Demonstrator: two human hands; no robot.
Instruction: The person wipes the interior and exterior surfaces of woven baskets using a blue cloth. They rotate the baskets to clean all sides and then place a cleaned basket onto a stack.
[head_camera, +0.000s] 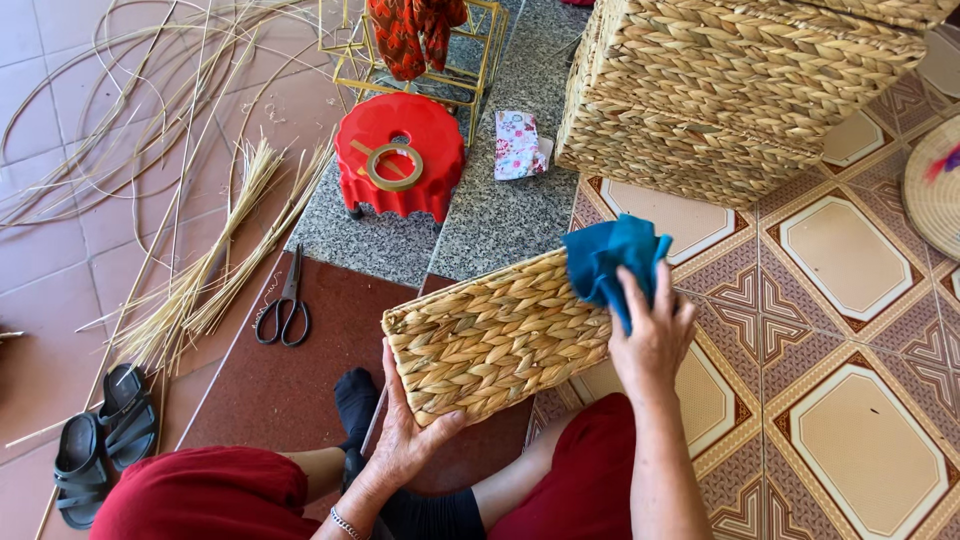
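Note:
A rectangular woven straw basket (495, 335) rests tilted between my knees on the floor. My left hand (405, 435) grips its near lower corner from underneath. My right hand (650, 335) holds a crumpled blue cloth (612, 260) against the basket's right end. I sit with legs apart in red trousers and black socks.
A stack of larger woven baskets (720, 90) stands at the upper right. A red plastic stool (400, 155) carries a tape roll (393, 165). Black scissors (285, 310) lie on the dark mat (300, 380). Loose straw bundles (200, 270) and black sandals (105, 435) are at the left.

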